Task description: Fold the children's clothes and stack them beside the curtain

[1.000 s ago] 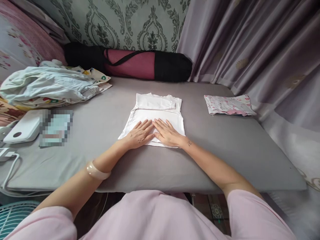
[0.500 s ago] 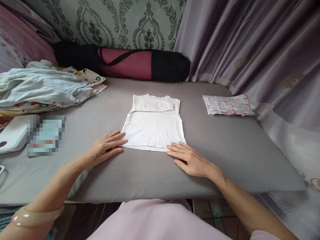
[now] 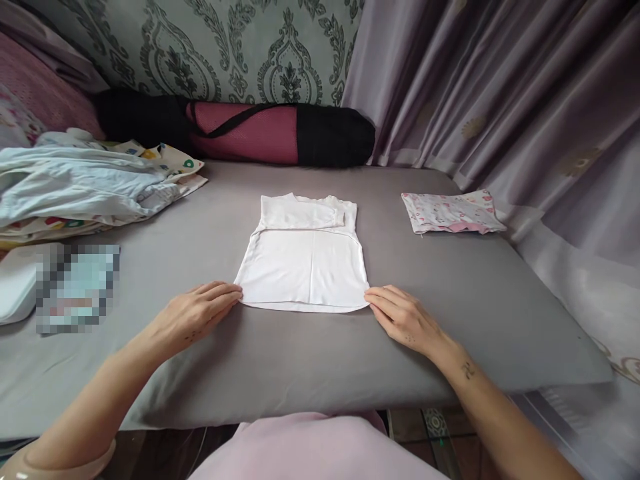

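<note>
A small white long-sleeved shirt (image 3: pixel 303 263) lies flat in front of me, with its sleeves folded across the upper part and its hem towards me. My left hand (image 3: pixel 200 308) pinches the shirt's left bottom corner, fingers pressed together. At the right bottom corner, my right hand (image 3: pixel 400 313) grips the fabric between thumb and fingers. Both corners still rest low, at or very near the grey sheet. The fingertips partly hide the corners.
The grey-covered surface (image 3: pixel 300 360) ends just before my body. A folded pink-patterned garment (image 3: pixel 453 212) lies on the right. To the left are heaped clothes (image 3: pixel 90 187), a white box (image 3: pixel 23 280) and a blurred packet (image 3: pixel 80 287). A black and maroon bag (image 3: pixel 240 133) lies along the back.
Both hands, earlier lying flat with fingers spread on the hem, have closed on its two bottom corners. My right hand has shifted outward to the right. The camera view has moved slightly.
</note>
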Available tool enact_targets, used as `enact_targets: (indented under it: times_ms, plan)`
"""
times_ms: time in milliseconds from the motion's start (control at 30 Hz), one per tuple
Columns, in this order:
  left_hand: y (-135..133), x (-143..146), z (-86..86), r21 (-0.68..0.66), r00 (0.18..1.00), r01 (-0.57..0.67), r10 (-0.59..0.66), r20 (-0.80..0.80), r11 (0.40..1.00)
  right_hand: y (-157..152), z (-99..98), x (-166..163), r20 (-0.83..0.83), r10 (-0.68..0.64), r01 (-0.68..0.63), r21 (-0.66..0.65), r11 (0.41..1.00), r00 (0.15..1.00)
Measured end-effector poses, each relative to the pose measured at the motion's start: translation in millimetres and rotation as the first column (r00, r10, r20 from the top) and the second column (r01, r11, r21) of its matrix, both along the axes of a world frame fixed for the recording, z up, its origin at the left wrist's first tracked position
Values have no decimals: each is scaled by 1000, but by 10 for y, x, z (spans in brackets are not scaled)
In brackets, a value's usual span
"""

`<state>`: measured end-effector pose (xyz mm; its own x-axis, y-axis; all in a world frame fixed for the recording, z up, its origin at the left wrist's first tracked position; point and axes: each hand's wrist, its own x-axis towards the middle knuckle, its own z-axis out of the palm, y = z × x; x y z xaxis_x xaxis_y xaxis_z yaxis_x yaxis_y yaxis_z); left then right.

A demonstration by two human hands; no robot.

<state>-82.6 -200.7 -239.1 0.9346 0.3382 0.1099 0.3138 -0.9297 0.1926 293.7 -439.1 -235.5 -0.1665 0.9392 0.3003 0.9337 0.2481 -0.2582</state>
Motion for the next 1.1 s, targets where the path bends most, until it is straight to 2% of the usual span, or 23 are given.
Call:
enact_targets:
  times_ms: [133, 300, 433, 533, 633, 867, 1100]
  plan:
    - [-21, 103, 20, -17, 996, -82, 83, 20, 996, 26, -3, -33, -2, -34, 34, -4, 999, 999]
    - [17, 142, 11, -161, 982, -171, 182, 56, 972, 19, 12, -12, -70, -65, 62, -44, 997, 995]
    - [40, 149, 42, -209, 975, -95, 134, 179, 973, 28, 46, 3, -218, -111, 114, 2, 993, 970]
    - [2, 154, 95, -150, 962, -132, 163, 220, 980, 35, 111, 8, -268, -122, 133, 22, 991, 956]
    - [-59, 134, 151, -114, 959, -157, 178, 218, 981, 17, 183, 15, -258, -118, 135, 48, 990, 959]
    - [-167, 54, 269, -175, 977, -97, 128, 173, 980, -99, 295, -19, -203, -122, 138, 63, 988, 971]
    - [-283, -40, 286, -205, 986, -79, 106, 128, 976, -310, 350, -92, -204, -138, 142, 4, 990, 969]
